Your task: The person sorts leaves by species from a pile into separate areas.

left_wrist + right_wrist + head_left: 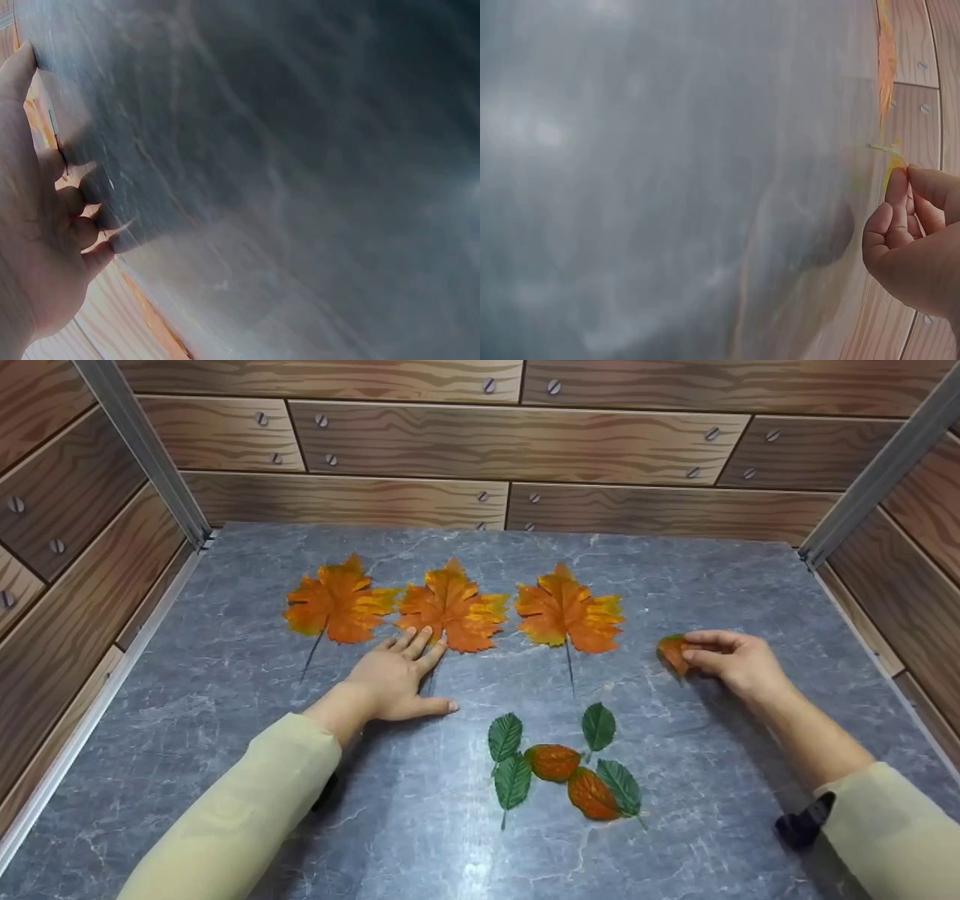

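A small, orange-red oval leaf with a greenish edge [670,654] is pinched between thumb and fingers of the person's right hand [739,664], over toward the right edge of the grey marbled table [150,735]. The left hand [397,679] has its fingers spread, tips at the lower edge of the middle orange-yellow, maple-shaped leaf [450,604]. Its left twin [337,604] and right twin [566,611] complete a row toward the far edge. Nearer the person, four green, serrated oval leaves [513,781] lie about two orange-red oval leaves [555,763].
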{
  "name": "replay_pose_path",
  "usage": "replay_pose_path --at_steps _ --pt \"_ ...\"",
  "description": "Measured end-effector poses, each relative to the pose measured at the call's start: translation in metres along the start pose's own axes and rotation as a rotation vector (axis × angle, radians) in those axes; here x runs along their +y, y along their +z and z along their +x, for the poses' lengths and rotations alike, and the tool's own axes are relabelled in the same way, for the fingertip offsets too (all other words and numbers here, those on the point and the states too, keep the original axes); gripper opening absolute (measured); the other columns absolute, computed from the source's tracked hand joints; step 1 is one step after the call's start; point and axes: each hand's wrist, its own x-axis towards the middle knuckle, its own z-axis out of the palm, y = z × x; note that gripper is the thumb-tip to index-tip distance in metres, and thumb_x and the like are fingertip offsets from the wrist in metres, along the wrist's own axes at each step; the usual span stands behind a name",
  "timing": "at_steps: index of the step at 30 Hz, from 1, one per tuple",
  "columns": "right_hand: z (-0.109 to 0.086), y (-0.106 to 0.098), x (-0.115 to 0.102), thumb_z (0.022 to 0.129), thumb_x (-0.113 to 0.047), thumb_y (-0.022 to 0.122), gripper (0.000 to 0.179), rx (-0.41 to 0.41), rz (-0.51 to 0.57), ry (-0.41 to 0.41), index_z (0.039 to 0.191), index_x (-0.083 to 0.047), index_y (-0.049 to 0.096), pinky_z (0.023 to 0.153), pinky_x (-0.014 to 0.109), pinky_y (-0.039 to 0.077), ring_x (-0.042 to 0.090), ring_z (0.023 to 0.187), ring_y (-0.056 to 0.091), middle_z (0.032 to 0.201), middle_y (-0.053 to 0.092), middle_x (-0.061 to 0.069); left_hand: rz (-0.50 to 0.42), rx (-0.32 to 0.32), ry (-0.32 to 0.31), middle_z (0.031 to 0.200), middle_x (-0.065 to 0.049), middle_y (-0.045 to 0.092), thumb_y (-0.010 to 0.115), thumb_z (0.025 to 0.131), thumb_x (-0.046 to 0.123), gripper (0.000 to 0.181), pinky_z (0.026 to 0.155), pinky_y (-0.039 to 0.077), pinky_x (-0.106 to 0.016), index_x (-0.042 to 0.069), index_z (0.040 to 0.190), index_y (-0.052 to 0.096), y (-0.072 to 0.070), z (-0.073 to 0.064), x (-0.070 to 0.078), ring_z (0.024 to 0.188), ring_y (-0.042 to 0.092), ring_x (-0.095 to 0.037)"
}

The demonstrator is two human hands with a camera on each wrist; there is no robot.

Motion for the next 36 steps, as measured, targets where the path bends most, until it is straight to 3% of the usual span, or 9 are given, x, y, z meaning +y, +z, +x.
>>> replay_pose_path --at_steps 5,11,18,24,28,31,36 --pt "0.002 -0.005 -0.002 0.099 -0.017 0.079 0.056 -0.021 -0.038 0.031 0.142 0.013 0.059 0.079 0.018 0.058 -0.003 0.088 0.068 0.101 0.074 -0.017 -0.004 0.0 0.0 0.176 -0.014 0.002 0.034 0.094 0.09 0.109 0.129 0.012 -0.056 0.02 0.172 0.005 0.0 0.0 0.0 0.163 0.004 -0.036" --pt "0.004 -0.006 -0.004 0.1 -0.023 0.078 0.058 -0.059 -0.129 0.06 0.145 0.007 0.06 0.079 0.02 0.058 -0.002 0.09 0.066 0.119 0.073 0.001 0.0 -0.004 -0.003 0.176 -0.014 0.001 0.034 0.094 0.09 0.109 0.129 0.012 -0.055 0.02 0.172 0.003 0.001 -0.001 -0.001 0.162 0.003 -0.036" --pt "0.003 -0.009 -0.008 0.1 -0.028 0.079 0.063 -0.065 -0.127 0.082 0.149 0.005 0.057 0.078 0.022 0.057 0.003 0.089 0.066 0.114 0.072 -0.007 0.0 0.003 0.004 0.176 -0.015 0.002 0.033 0.094 0.09 0.109 0.129 0.012 -0.055 0.02 0.172 0.003 0.001 0.0 -0.001 0.162 0.004 -0.036" --pt "-0.003 -0.019 -0.017 0.1 -0.029 0.078 0.059 0.007 -0.202 -0.004 0.145 0.006 0.06 0.08 0.016 0.054 -0.005 0.093 0.063 0.122 0.071 0.002 -0.003 0.011 0.01 0.176 -0.016 0.002 0.034 0.095 0.089 0.108 0.129 0.012 -0.056 0.019 0.172 0.004 0.0 0.0 -0.001 0.162 0.004 -0.037" --pt "-0.009 -0.025 -0.028 0.101 -0.029 0.076 0.056 0.056 -0.211 -0.054 0.143 0.004 0.062 0.08 0.014 0.053 -0.005 0.095 0.061 0.114 0.07 -0.01 -0.002 0.013 0.009 0.176 -0.016 0.003 0.034 0.095 0.089 0.108 0.129 0.012 -0.055 0.019 0.172 0.003 0.0 -0.001 0.0 0.162 0.005 -0.037" --pt "-0.013 -0.025 -0.036 0.102 -0.031 0.076 0.053 0.054 -0.202 -0.075 0.144 -0.001 0.063 0.081 0.013 0.053 -0.003 0.099 0.062 0.111 0.068 -0.018 0.002 0.014 0.009 0.176 -0.016 0.004 0.034 0.094 0.089 0.109 0.129 0.013 -0.055 0.019 0.172 0.004 0.0 -0.001 0.0 0.162 0.006 -0.037" --pt "-0.02 -0.011 -0.05 0.101 -0.022 0.077 0.046 -0.001 -0.151 -0.156 0.14 -0.002 0.066 0.084 0.014 0.054 0.0 0.101 0.067 0.114 0.072 -0.015 0.006 0.016 0.011 0.176 -0.016 0.004 0.034 0.095 0.089 0.108 0.129 0.013 -0.056 0.019 0.172 0.006 0.001 -0.001 -0.001 0.162 0.006 -0.037"
